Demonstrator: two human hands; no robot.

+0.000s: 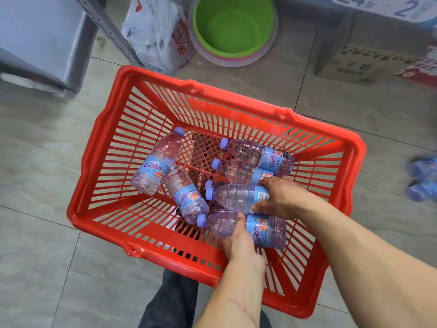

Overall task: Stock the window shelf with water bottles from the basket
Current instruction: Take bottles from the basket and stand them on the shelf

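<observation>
Head view: looking down into a basket on a tiled floor, both forearms entering from the lower right of the frame.
Left hand (238, 242): fingers curled round the nearest bottle (243, 229), thumb over its clear shoulder – gripping, not merely touching.
Nearest bottle: lying on its side low in the basket, purple cap pointing to frame left, label under the palm.
Right hand (277, 200): wrapped over the label end of a second bottle (236, 197), thumb below and fingers above – a full grasp.
Second bottle: on its side just above the first, resting on other bottles, cap to frame left.
Remaining bottles (255, 157): two more stacked at centre right, two loose ones (165, 171) at centre left, touching each other.
Basket (99, 147): red slatted plastic, centre of frame, most of its floor bare.
Window shelf: not in view; cannot tell which way it lies.
Step in hand, as judged: lifting one bottle per hand out of the basket.
Doing it well: grip at the label band rather than the thin ribbed wall; lift straight up clear of the rim; avoid dragging the neighbours underneath.
Upper frame: green basin (233, 27), white plastic bag (156, 31), cardboard carton (354, 65).
Right edge: blurred bottles (422, 178) on the floor, well apart from the basket.
</observation>
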